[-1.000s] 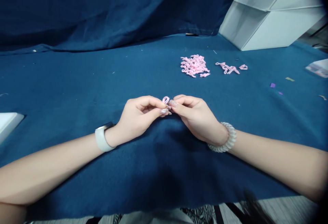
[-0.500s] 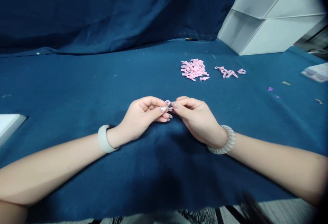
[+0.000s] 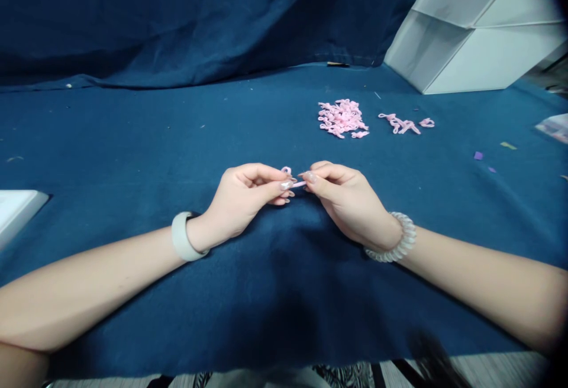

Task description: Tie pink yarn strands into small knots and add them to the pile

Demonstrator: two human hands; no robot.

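Between my two hands a short pink cord (image 3: pixel 299 184) is stretched, with a small loop standing up by the left fingertips. My left hand (image 3: pixel 255 190) pinches the looped end between thumb and index finger. The other end is pinched by the thumb and fingers of my right hand (image 3: pixel 337 190). Much of the cord is hidden by the fingertips. Beyond my hands lies a pile of knotted pink cord loops (image 3: pixel 342 119). To its right is a smaller group of similar pink loops (image 3: pixel 399 123), with one lying slightly apart.
A blue cloth (image 3: pixel 155 139) covers the table. White boxes (image 3: pixel 470 51) stand at the back right. A white object (image 3: pixel 20 210) sits at the left edge, and a clear plastic packet (image 3: pixel 554 126) at the right. Small purple scraps (image 3: pixel 478 155) lie on the cloth.
My hands have moved slightly apart, and a straight length of pink cord now shows between them. The whole view has shifted a little.
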